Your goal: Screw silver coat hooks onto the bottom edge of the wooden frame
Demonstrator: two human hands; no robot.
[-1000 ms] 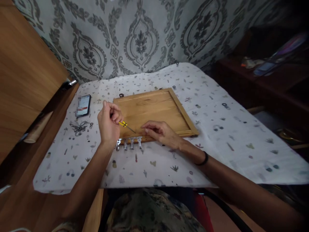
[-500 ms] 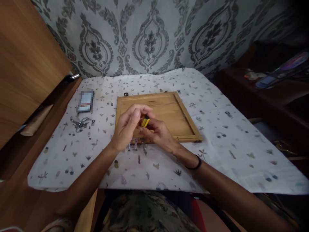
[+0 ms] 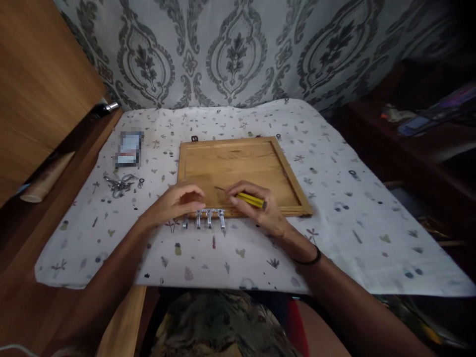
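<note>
My right hand (image 3: 256,206) is closed around the yellow and black handle of a screwdriver (image 3: 251,199), whose thin shaft points left over the wooden framed board (image 3: 238,166). Near the board's front left edge, my left hand (image 3: 177,202) is curved, with thumb and forefinger slightly apart; nothing shows between them. Several shiny metal hooks or clips (image 3: 209,219) stand in a row along the front edge, just right of and below my left fingers. The board lies flat on the cloth.
A pile of metal clips (image 3: 119,185) lies on the left of the patterned tablecloth (image 3: 238,258), below a blurred-out phone-like object (image 3: 129,148). Dark hangers (image 3: 194,139) stick out from the board's far edge. A wooden panel (image 3: 44,89) rises at the left.
My hands have moved apart. The left has gone left and down to the row of clips; the right has turned the screwdriver so its shaft points left. The view has shifted slightly.
</note>
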